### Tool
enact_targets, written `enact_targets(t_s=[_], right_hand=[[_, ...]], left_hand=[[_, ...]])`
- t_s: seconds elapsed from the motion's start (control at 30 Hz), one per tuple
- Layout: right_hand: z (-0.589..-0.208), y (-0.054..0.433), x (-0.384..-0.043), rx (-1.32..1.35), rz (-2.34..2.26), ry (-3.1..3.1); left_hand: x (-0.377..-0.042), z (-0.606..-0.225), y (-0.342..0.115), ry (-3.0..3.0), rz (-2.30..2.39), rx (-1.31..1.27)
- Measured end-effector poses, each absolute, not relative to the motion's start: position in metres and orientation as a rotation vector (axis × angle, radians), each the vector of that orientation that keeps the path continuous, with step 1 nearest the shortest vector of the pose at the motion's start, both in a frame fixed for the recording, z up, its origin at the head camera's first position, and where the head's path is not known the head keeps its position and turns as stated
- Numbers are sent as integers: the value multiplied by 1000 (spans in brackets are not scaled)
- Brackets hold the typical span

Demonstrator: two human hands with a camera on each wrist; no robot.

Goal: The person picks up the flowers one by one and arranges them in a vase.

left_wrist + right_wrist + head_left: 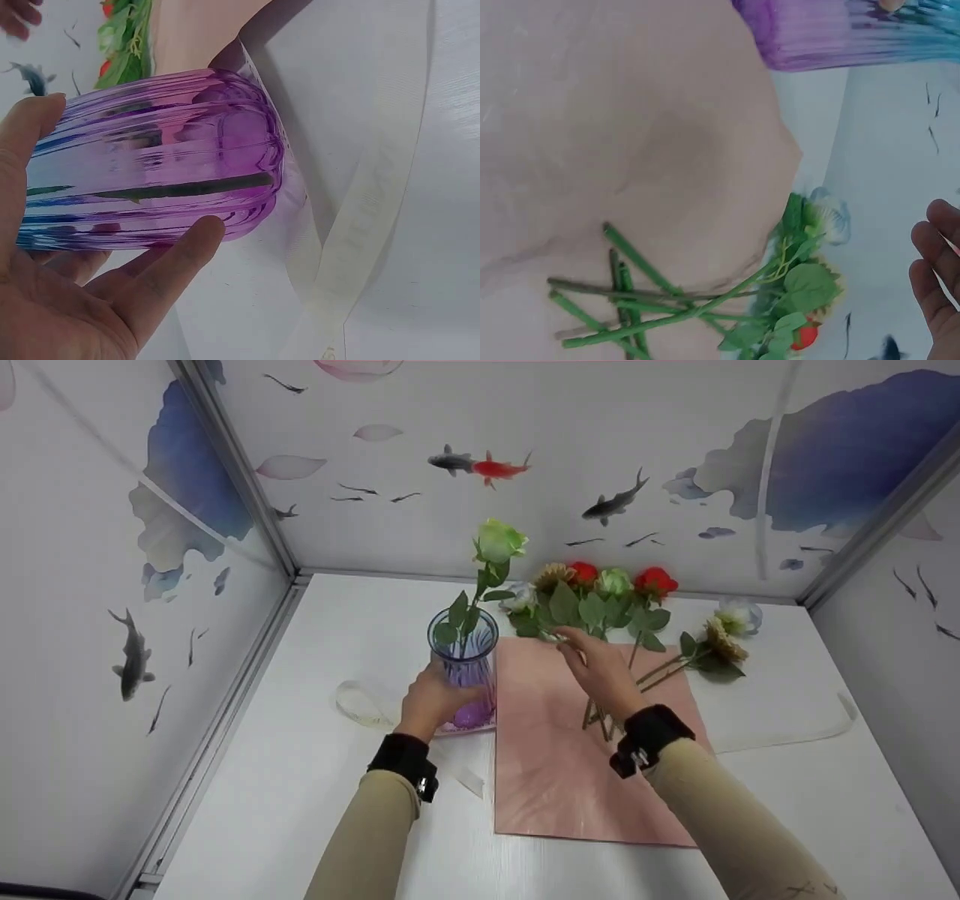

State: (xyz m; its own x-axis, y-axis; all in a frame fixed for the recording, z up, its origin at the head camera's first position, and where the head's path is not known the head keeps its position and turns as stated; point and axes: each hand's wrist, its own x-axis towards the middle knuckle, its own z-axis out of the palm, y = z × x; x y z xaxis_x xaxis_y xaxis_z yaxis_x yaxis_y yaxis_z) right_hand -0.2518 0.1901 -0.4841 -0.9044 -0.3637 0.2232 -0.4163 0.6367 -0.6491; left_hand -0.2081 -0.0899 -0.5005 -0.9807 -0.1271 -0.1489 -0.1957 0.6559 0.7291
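My left hand (433, 701) grips a ribbed glass vase (480, 679), blue at the rim and purple at the base. One pale green rose (499, 542) stands in it, leaning right; its dark stem (187, 186) shows through the glass in the left wrist view. Over the pink wrapping paper (540, 787) hovers my right hand (600, 669), fingers loosely bent and holding nothing. Just beyond its fingertips lies a bunch of artificial flowers (592, 607), red, green, yellowish and pale blue. Their green stems (652, 315) cross on the paper.
Two more flowers (720, 637) lie to the right, stems overlapping the paper. A cream ribbon (360, 709) curls left of the vase, and a pale strip (795, 741) runs along the table's right. Fish-patterned panels (360, 525) enclose the white table (300, 810) at back and sides.
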Motion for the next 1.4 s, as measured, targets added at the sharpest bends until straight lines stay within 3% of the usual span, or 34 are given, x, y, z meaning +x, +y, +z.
enact_targets(t_s=[0.67, 1.1, 1.4], right_hand=[[-541, 305, -258, 174, 874, -3014], [-579, 335, -241, 138, 749, -3125], [-583, 333, -240, 189, 613, -3185]], left_hand=[[-210, -502, -90, 2783, 1205, -271], [-208, -503, -90, 2796, 1210, -240], [-209, -502, -90, 2791, 1226, -261]])
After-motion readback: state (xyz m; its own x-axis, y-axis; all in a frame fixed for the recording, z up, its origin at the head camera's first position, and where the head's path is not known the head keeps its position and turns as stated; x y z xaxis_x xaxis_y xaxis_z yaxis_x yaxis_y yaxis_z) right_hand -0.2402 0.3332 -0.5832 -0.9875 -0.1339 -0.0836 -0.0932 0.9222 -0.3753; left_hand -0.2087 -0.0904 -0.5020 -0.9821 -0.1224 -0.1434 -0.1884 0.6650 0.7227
